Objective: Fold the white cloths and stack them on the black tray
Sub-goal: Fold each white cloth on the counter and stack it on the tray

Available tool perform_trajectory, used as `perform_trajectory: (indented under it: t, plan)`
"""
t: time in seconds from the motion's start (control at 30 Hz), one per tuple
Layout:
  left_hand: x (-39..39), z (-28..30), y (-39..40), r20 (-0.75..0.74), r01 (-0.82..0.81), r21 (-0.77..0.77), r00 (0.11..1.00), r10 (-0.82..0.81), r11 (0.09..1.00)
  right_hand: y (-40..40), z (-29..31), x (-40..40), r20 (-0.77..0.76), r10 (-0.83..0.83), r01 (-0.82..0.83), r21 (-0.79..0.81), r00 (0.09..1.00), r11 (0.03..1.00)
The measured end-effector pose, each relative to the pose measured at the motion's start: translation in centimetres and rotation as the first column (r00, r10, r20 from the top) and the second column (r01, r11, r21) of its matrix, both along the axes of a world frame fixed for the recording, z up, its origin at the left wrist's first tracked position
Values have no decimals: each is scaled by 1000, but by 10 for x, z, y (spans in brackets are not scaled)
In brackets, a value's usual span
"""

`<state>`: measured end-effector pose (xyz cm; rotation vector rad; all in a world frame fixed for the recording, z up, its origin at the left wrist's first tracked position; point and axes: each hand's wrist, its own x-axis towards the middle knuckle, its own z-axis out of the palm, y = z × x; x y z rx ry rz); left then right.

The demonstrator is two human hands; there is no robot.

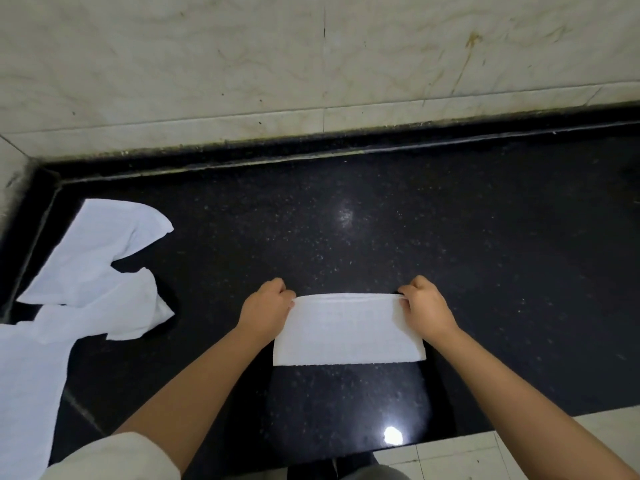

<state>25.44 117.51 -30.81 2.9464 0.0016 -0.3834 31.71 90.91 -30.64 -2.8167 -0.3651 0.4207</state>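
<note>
Your left hand (pixel 266 308) and right hand (pixel 424 306), fingers pinching the folded white rectangular cloth (pixel 348 329) (far corners), glossy black speckled stone worktop (pixel 415 220), loose white cloths (pixel 86 271) left.

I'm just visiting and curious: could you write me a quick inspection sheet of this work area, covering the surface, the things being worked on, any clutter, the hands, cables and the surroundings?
Surface: glossy black speckled counter, with a bright light reflection near its front edge.
Job's things: one white cloth folded into a strip, lying flat at centre; unfolded white cloths heaped at the left. No separate tray can be told apart.
Clutter: nothing seen.
Hands: left hand pinches the strip's far left corner; right hand pinches its far right corner, each in a closed grip.
Cables: nothing seen.
Surroundings: stained marble wall behind; pale floor tiles at lower right.
</note>
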Motion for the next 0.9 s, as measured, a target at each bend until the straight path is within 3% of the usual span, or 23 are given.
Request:
perform_trajectory:
  t: [0.13, 0.23, 0.3, 0.33, 0.43, 0.53, 0.63, 0.7, 0.77, 0.83, 0.9]
  plan:
    - [-1, 35, 11, 219, 110, 14, 969, -111, 994, -6, 31, 4, 183, 44, -70, 138, 982, 988]
    - [-8, 62, 24, 490, 144, -15, 864, -118, 989, -11, 67, -1, 478, 18, -175, 285, 878, 942]
    - [-20, 73, 25, 599, 147, -17, 794, -108, 989, -14, 77, -14, 573, -29, -208, 344, 819, 916]
    - [-27, 72, 25, 600, 145, -31, 794, -98, 989, -16, 74, -22, 586, -48, -203, 355, 809, 913]
    - [-55, 46, 18, 394, 83, -185, 919, -4, 979, -20, 35, -50, 514, -36, -131, 286, 857, 949]
    - [-80, -2, 11, 237, 253, -29, 942, -240, 967, -19, -1, -76, 282, 27, -55, 92, 959, 994]
    - [-91, -13, 5, 172, 187, 2, 968, -184, 982, -15, -1, -92, 182, 21, -24, 13, 983, 1000]
    - [-88, -9, 0, 232, 134, -25, 965, -124, 991, -9, 7, -92, 184, -53, 48, 31, 981, 998]
    - [-74, -4, -8, 273, 81, -49, 960, -65, 995, -2, 16, -84, 150, -229, 227, 36, 962, 973]
    - [-56, 0, -18, 194, 13, -42, 981, -5, 999, 5, 16, -74, 69, -361, 365, -63, 930, 929]
    - [-45, -2, -28, 81, -66, -39, 994, 69, 997, 11, 14, -70, 14, -396, 392, -187, 918, 901]
